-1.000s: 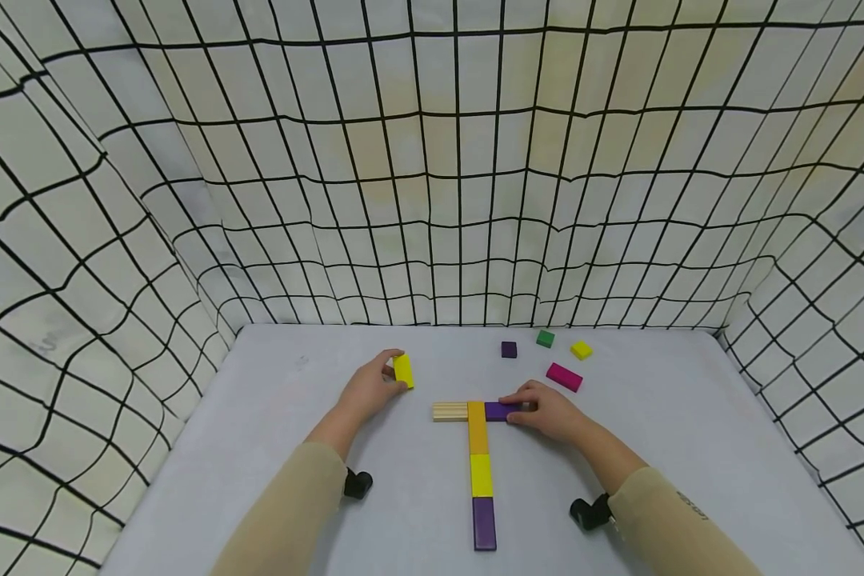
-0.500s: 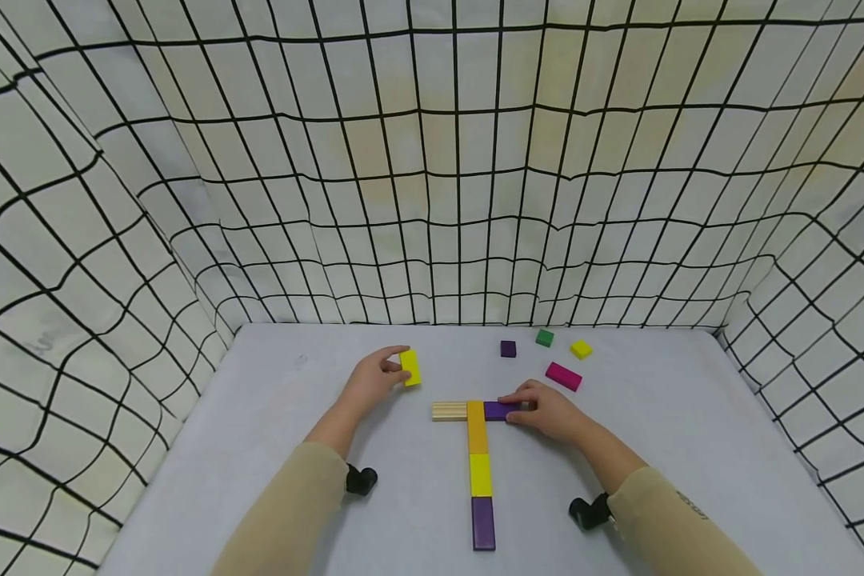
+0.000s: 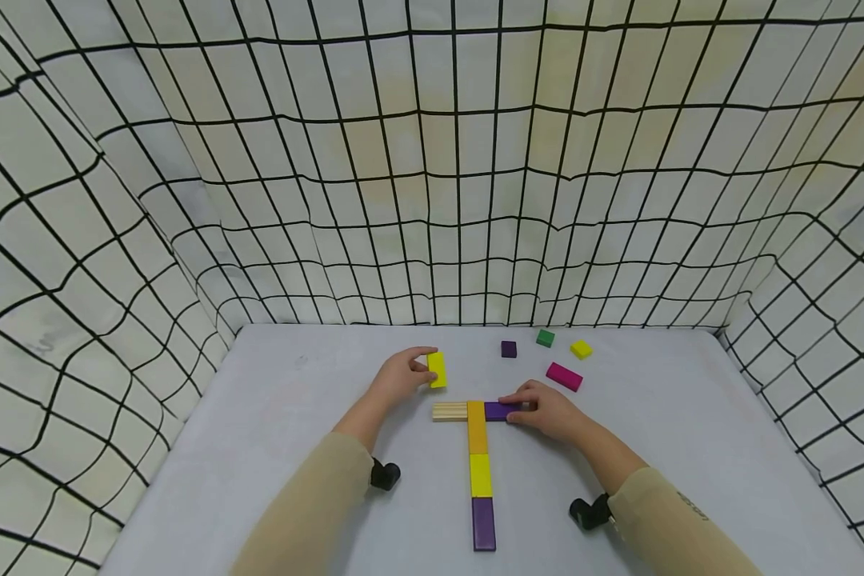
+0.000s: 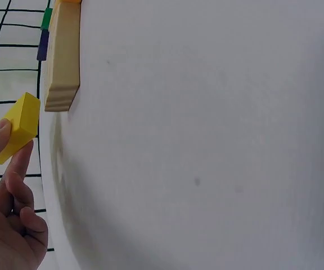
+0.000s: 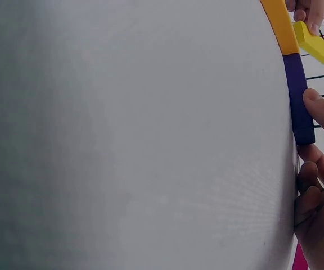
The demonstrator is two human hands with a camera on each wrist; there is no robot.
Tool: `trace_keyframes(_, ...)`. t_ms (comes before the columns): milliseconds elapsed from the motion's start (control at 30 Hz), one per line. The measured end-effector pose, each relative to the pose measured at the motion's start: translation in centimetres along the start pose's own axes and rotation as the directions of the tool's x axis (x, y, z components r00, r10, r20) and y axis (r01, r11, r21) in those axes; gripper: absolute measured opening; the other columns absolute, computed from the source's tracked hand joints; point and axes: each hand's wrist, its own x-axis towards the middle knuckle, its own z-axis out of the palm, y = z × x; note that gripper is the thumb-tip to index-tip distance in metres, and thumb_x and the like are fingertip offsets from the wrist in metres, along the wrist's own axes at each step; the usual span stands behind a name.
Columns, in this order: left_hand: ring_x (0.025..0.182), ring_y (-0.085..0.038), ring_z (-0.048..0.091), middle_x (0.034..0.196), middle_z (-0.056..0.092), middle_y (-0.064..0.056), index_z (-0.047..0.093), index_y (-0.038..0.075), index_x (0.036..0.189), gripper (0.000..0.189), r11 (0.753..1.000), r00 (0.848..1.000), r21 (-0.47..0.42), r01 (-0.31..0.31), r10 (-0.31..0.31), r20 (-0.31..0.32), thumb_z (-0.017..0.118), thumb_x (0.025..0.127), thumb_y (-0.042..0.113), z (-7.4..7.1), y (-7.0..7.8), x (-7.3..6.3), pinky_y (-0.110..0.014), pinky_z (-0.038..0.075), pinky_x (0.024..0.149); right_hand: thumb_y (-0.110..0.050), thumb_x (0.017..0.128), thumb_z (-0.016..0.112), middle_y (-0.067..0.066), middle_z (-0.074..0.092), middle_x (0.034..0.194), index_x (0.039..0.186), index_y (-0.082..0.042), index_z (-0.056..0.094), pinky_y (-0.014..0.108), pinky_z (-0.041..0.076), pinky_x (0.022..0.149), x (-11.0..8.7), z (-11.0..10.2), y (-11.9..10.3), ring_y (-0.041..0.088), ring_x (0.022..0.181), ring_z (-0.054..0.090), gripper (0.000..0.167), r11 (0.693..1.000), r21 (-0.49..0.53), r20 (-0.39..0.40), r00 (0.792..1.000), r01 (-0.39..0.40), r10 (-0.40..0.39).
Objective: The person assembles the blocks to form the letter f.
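Observation:
My left hand [image 3: 401, 376] pinches a yellow block [image 3: 438, 370] between thumb and fingers, behind the plain wooden piece [image 3: 450, 412]. In the left wrist view that yellow block [image 4: 24, 121] appears tilted, apart from the wooden piece [image 4: 64, 56]. My right hand [image 3: 550, 412] grips the right end of a purple block [image 3: 498, 411] lying flat on the table; the right wrist view has the thumb [image 5: 315, 101] on its side. This purple block meets an orange block [image 3: 478, 428]. Below the orange one, a yellow block [image 3: 481, 476] and another purple block [image 3: 484, 524] continue the stem of a T.
Behind my right hand lie a magenta block [image 3: 565, 377], a small yellow block [image 3: 581, 350], a green block [image 3: 545, 338] and a dark purple cube [image 3: 509, 350]. Black netting [image 3: 461, 184] before a pale wall surrounds the back and sides of the white table [image 3: 274, 392].
My left hand has carried the yellow block to the right, from left of the wooden piece to just behind it. The right hand keeps its hold on the purple block, unmoved.

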Motion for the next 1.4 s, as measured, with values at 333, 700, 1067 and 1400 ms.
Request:
trace_keyframes(333, 0.095, -0.02, 0.06, 0.109, 0.065, -0.005, 0.06, 0.026, 0.137, 0.047, 0.999, 0.997, 0.048, -0.004, 0.0, 0.075, 0.072, 0.092, 0.021, 2.9, 2.0, 0.8, -0.04, 0.05, 0.085, -0.032, 0.089, 0.075, -0.007, 0.058, 0.105, 0.118, -0.033, 0.074, 0.031, 0.047, 0.081, 0.0, -0.1, -0.1, 0.015, 0.093, 0.051, 0.029, 1.0, -0.022, 0.006, 1.0, -0.01, 0.01)
trace_keyframes(700, 0.092, -0.021, 0.053, 0.102, 0.06, -0.002, 0.062, 0.021, 0.136, 0.043, 0.994, 0.991, 0.106, -0.018, 0.003, 0.136, 0.069, 0.094, 0.024, 4.0, 3.1, 1.2, -0.036, 0.046, 0.084, -0.031, 0.089, 0.075, -0.009, 0.059, 0.103, 0.118, -0.036, 0.074, 0.03, 0.047, 0.082, 0.1, 0.0, 0.0, 0.015, 0.093, 0.052, 0.029, 1.0, 0.0, 0.007, 1.0, -0.008, 0.008)
trace_keyframes(1067, 0.097, -0.02, 0.052, 0.105, 0.06, 0.0, 0.057, 0.022, 0.142, 0.05, 0.993, 0.984, 0.105, -0.05, 0.031, 0.178, 0.07, 0.094, 0.027, 3.7, 2.5, 1.1, -0.036, 0.045, 0.088, -0.032, 0.089, 0.075, -0.009, 0.059, 0.104, 0.117, -0.035, 0.074, 0.031, 0.047, 0.083, 0.1, 0.0, -0.1, 0.015, 0.093, 0.052, 0.028, 1.0, 0.004, 0.005, 1.0, -0.008, 0.008)
trace_keyframes(1400, 0.103, -0.022, 0.054, 0.122, 0.061, -0.005, 0.057, 0.028, 0.141, 0.05, 0.987, 0.977, 0.138, -0.079, 0.049, 0.209, 0.07, 0.093, 0.03, 3.8, 2.7, 0.7, -0.041, 0.046, 0.096, -0.032, 0.089, 0.075, -0.009, 0.058, 0.104, 0.117, -0.037, 0.073, 0.031, 0.048, 0.083, 0.0, 0.0, 0.0, 0.015, 0.094, 0.052, 0.029, 1.0, -0.006, 0.013, 1.0, -0.013, 0.013)
